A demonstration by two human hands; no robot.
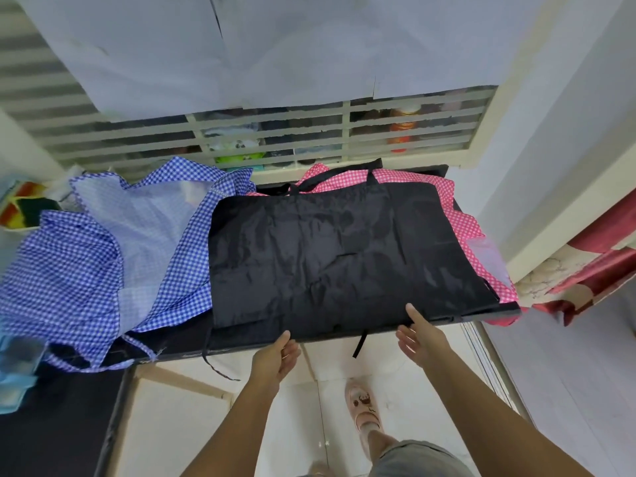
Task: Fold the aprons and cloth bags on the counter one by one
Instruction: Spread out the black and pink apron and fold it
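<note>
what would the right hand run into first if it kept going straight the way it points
The black cloth: the right hand points away from the person with its tip at that cloth's near edge, so it would meet that first. How high the hand sits above it is hard to judge.

Cloth covers the worktop (481, 320): blue checked apron (86, 270) on the left, black apron (337, 256) over pink apron (468, 235). A barred window (275, 132) blocks the rear; the front edge is free.

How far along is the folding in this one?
Done: no folded item shows. In hand: the black fabric piece lies spread flat, left hand and right hand at its near hem. Left: it, the crumpled blue checked apron, the pink checked cloth beneath.
</note>
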